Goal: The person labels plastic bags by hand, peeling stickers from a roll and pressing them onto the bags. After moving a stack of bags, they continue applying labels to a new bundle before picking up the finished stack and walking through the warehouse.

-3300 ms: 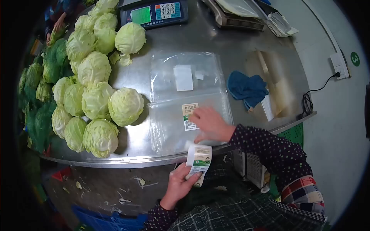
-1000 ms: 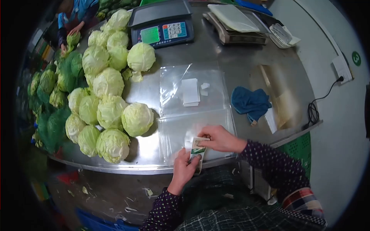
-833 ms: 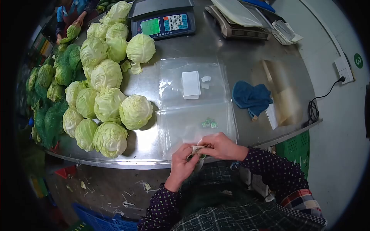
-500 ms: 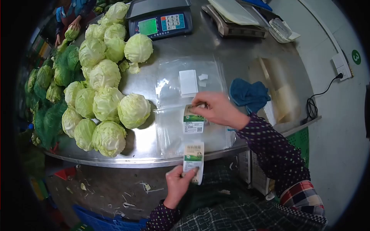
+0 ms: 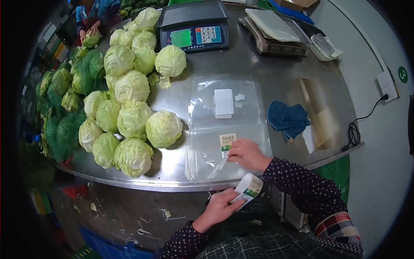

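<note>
My left hand (image 5: 220, 208) is closed round a strip of printed labels (image 5: 251, 186), cream and green, whose end curls up past the table's front edge. My right hand (image 5: 246, 154) has its fingers bent together on a similar label (image 5: 226, 142), covering its lower part. That label lies on the front of a stack of clear plastic bags (image 5: 202, 142), with the film creased just below the fingers. Further back on the bags rests a pile of blank white slips (image 5: 223, 102), beside small white scraps (image 5: 239, 100).
Several cabbages (image 5: 134, 118) crowd the table's left, with netted ones (image 5: 58, 103) beyond. Behind stands a digital scale (image 5: 194, 32). On the right are a blue cloth (image 5: 286, 116), a second covered scale (image 5: 276, 36) and a white basket (image 5: 321, 47). Another person (image 5: 97, 17) handles a cabbage.
My right hand has brought a label down onto the bags, towards me and to the right. My left hand has shifted right and lower, tilting the label strip. The view has turned slightly.
</note>
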A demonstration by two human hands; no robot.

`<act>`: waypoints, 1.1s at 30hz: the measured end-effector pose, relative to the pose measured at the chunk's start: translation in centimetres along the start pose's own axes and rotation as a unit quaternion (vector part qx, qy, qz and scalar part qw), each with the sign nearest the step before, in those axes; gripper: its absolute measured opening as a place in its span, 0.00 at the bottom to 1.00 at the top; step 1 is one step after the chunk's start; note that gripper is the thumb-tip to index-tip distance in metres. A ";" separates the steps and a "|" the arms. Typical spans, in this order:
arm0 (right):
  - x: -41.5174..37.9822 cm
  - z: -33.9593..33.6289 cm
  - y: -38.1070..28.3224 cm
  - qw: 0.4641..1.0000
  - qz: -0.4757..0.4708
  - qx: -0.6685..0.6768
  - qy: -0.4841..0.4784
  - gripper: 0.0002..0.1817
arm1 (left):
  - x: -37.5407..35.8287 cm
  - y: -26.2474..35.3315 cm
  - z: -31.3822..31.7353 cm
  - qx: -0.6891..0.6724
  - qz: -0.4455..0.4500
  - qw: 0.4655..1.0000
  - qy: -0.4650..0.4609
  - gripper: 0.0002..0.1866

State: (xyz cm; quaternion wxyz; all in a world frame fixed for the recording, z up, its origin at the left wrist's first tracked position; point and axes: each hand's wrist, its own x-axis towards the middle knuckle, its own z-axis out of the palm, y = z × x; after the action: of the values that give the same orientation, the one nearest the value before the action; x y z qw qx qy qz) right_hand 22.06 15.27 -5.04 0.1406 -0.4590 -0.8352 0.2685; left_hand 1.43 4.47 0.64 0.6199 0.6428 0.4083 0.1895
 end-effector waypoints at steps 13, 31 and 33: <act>4.0 -9.9 -2.4 0.987 -0.055 0.069 0.136 0.14 | 5.6 -3.5 -2.3 -0.002 -0.016 0.986 0.169 0.08; 4.8 -7.6 -2.1 0.990 0.073 0.108 0.046 0.15 | -1.3 -1.9 1.3 -0.180 -0.133 0.955 0.196 0.10; 5.0 -3.6 1.1 0.998 0.065 -0.009 -0.018 0.27 | -1.5 -1.7 1.9 -0.143 -0.108 0.973 0.145 0.11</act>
State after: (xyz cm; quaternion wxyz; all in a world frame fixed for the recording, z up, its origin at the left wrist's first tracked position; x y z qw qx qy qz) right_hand 21.83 21.13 -2.73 0.1041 -0.5089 -0.8080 0.2780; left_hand 1.47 1.96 -0.86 0.6563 0.4653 0.5297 0.2686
